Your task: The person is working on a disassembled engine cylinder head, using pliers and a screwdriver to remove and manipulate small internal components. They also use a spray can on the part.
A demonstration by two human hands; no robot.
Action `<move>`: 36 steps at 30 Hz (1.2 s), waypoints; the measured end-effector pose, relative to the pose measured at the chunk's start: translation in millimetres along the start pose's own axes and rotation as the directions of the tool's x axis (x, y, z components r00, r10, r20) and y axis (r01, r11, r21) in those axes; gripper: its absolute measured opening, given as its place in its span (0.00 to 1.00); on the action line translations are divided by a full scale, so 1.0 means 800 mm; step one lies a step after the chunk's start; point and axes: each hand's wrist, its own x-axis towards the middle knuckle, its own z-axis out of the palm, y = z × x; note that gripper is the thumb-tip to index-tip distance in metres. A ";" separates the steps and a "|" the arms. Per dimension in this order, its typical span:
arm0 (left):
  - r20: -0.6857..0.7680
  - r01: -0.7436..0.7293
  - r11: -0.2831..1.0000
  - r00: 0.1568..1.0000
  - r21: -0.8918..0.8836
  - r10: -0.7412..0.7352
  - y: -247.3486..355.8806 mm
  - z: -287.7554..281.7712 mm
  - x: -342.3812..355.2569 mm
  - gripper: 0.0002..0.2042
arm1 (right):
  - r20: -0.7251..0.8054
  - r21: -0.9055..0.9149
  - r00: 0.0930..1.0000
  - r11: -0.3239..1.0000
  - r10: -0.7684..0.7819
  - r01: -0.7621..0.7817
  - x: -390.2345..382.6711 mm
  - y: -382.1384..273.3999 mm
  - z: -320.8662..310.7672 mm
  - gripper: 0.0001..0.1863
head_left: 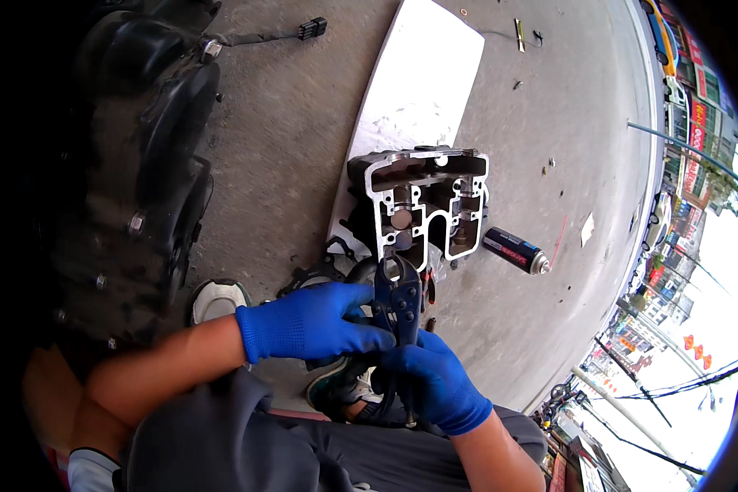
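Both my hands wear blue knit gloves. A pair of dark locking pliers [399,302] stands between them, its curved jaws pointing away from me. My right hand [436,379] is wrapped round the handles. From the left, my left hand [313,322] grips the side of the pliers below the jaws, its fingertips partly hidden. Just beyond the jaws is a metal engine cylinder head [429,215], its open side with machined bright edges facing me. In this view the jaw tips overlap its lower edge; whether they touch it I cannot tell.
Under the cylinder head lies a white board [422,78] on the concrete ground. A black spray can [512,250] lies at its right. Dark engine gaskets [313,277] rest near my left hand. A large black engine [131,180] fills the left side. Small parts are scattered far right.
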 end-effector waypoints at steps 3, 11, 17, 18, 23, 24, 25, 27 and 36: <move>0.015 0.041 0.998 0.999 -0.044 -0.040 -0.003 -0.001 0.007 0.20 | 0.041 -0.031 0.999 0.999 0.017 -0.016 -0.002 0.003 -0.007 0.18; -0.036 0.275 0.938 0.957 -0.212 -0.289 0.033 -0.007 0.012 0.14 | -0.201 -0.290 0.976 0.957 -0.082 0.021 -0.002 0.024 -0.014 0.21; 0.092 0.292 0.925 0.956 -0.243 -0.278 0.025 0.004 0.026 0.18 | 0.063 0.105 0.997 0.994 -0.038 0.031 -0.015 0.028 -0.030 0.25; 0.110 0.289 0.921 0.957 -0.262 -0.269 0.027 0.007 0.026 0.18 | 0.127 0.178 0.991 0.984 -0.041 0.018 -0.017 0.025 -0.032 0.26; -0.028 0.234 0.957 0.970 -0.173 -0.242 0.029 0.004 0.033 0.18 | 0.209 0.406 0.975 0.914 -0.081 -0.011 0.000 0.023 -0.047 0.35; -0.027 0.233 0.958 0.970 -0.170 -0.241 0.025 0.003 0.036 0.18 | 0.187 0.401 0.977 0.916 -0.098 0.015 0.000 0.022 -0.042 0.35; -0.032 0.233 0.958 0.970 -0.168 -0.241 0.022 0.001 0.037 0.19 | 0.169 0.395 0.979 0.918 -0.113 0.038 -0.001 0.019 -0.036 0.35; -0.041 0.210 0.962 0.975 -0.172 -0.220 0.021 0.000 0.036 0.20 | 0.136 0.357 0.982 0.931 -0.129 0.073 -0.001 0.017 -0.033 0.36; -0.045 -0.026 0.999 0.999 0.045 0.028 0.005 0.004 0.041 0.24 | 0.062 0.077 0.977 0.977 -0.203 0.198 -0.015 0.006 -0.034 0.42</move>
